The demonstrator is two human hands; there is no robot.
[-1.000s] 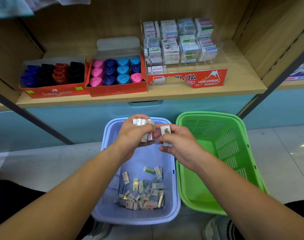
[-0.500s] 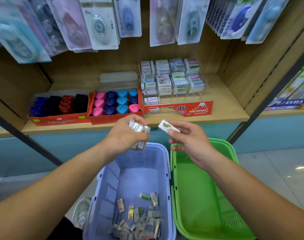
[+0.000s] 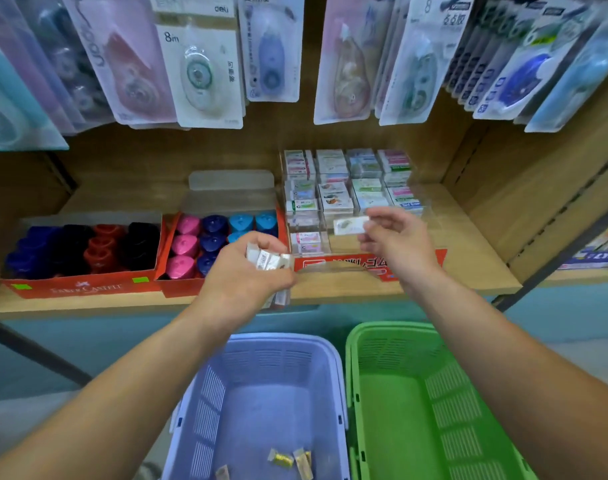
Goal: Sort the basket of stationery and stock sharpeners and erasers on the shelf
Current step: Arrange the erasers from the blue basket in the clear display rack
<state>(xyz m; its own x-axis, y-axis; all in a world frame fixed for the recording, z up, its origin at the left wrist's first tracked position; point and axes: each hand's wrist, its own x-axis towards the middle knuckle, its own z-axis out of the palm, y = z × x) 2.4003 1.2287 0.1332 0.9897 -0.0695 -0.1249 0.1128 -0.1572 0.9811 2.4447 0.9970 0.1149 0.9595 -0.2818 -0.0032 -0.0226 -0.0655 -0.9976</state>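
Observation:
My left hand grips a bunch of small wrapped erasers in front of the shelf edge. My right hand pinches a single white eraser right in front of the clear eraser display, which holds stacked erasers above a red label. Two red boxes of sharpeners stand to the left: one with dark colours, one with pink and blue sharpeners. Below, the purple basket shows a few erasers at its bottom.
A green basket stands to the right of the purple one, with nothing seen in it. Blister packs of correction tape hang above the wooden shelf. A dark metal upright crosses on the right.
Both hands rose from above the purple basket to shelf level. My right hand carried the single eraser forward to the eraser display. The view tilted upward.

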